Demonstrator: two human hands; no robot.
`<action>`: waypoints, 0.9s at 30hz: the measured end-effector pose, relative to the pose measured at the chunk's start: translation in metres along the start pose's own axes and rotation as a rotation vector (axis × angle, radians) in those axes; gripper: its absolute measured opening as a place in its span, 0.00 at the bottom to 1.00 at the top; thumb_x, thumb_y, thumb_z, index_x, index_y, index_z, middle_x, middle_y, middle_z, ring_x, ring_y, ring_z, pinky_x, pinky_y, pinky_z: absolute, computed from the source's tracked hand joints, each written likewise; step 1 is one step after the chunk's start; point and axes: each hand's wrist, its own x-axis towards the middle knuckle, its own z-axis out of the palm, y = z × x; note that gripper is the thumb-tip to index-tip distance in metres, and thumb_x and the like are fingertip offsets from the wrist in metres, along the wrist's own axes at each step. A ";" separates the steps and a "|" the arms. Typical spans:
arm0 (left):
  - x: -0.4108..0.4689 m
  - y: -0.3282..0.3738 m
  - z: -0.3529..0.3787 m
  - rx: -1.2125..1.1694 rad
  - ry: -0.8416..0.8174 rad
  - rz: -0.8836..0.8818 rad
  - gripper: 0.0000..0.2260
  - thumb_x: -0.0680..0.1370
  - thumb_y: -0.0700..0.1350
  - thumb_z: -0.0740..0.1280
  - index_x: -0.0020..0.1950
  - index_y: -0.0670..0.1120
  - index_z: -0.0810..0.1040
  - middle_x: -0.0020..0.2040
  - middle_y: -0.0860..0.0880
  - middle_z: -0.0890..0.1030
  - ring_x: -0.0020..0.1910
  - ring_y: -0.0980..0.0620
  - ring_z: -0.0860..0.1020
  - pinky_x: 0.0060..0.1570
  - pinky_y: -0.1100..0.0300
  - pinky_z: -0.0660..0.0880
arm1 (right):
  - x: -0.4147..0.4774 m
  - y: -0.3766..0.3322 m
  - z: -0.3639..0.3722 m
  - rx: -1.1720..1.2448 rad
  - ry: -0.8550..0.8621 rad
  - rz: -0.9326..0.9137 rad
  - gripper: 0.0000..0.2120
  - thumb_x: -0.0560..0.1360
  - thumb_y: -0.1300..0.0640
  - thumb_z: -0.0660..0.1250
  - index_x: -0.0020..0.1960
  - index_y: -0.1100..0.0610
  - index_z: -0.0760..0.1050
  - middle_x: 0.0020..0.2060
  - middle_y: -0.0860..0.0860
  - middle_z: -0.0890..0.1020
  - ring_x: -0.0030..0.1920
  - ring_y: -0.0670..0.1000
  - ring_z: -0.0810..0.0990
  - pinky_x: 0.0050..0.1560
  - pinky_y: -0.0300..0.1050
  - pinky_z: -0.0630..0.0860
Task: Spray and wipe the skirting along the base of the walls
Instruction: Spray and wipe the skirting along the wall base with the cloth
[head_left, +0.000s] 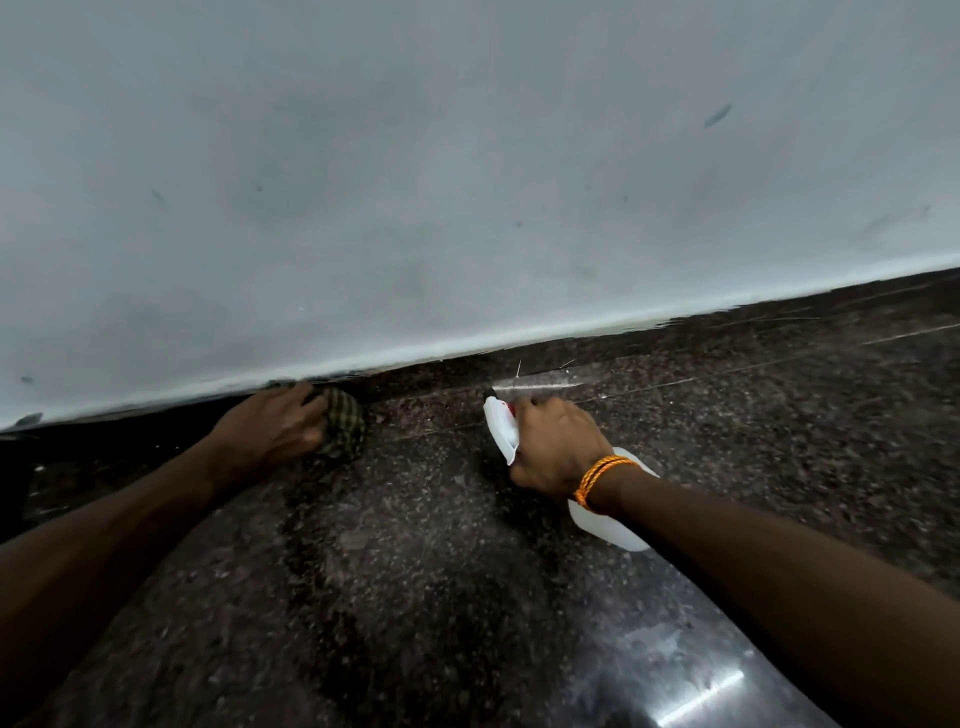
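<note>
A dark speckled granite skirting (675, 327) runs along the base of the pale grey wall (467, 182). My left hand (270, 431) is closed on a dark green checked cloth (345, 415) and presses it against the skirting at the wall's foot. My right hand (558, 447) grips a white spray bottle (613, 525) low over the floor, its nozzle (496, 415) pointing toward the skirting. An orange thread band circles my right wrist. Much of the bottle's neck is hidden by my fingers.
The floor (415, 571) is polished dark granite with thin joint lines and a bright reflection at the lower right. The wall carries a few dark scuff marks. A dark opening or object sits at the far left edge (13, 467).
</note>
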 end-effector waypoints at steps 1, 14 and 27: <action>0.000 0.001 -0.002 -0.009 -0.027 -0.003 0.13 0.68 0.41 0.57 0.32 0.41 0.80 0.38 0.40 0.79 0.39 0.39 0.77 0.29 0.51 0.75 | 0.001 -0.003 0.000 0.000 -0.003 -0.011 0.26 0.70 0.52 0.68 0.65 0.61 0.72 0.58 0.63 0.80 0.57 0.65 0.79 0.56 0.54 0.76; 0.123 0.039 -0.039 -0.032 -0.040 -0.044 0.10 0.68 0.45 0.77 0.43 0.41 0.82 0.46 0.43 0.80 0.46 0.44 0.78 0.38 0.51 0.78 | -0.004 0.017 0.015 -0.072 -0.023 0.002 0.25 0.70 0.50 0.68 0.64 0.59 0.71 0.58 0.61 0.80 0.56 0.65 0.80 0.53 0.53 0.76; 0.084 0.024 -0.018 0.038 0.010 0.045 0.13 0.70 0.40 0.58 0.35 0.41 0.81 0.37 0.42 0.77 0.36 0.40 0.78 0.28 0.51 0.76 | -0.024 0.066 -0.015 0.037 0.059 0.063 0.25 0.70 0.51 0.67 0.65 0.60 0.72 0.57 0.61 0.80 0.56 0.64 0.79 0.54 0.52 0.75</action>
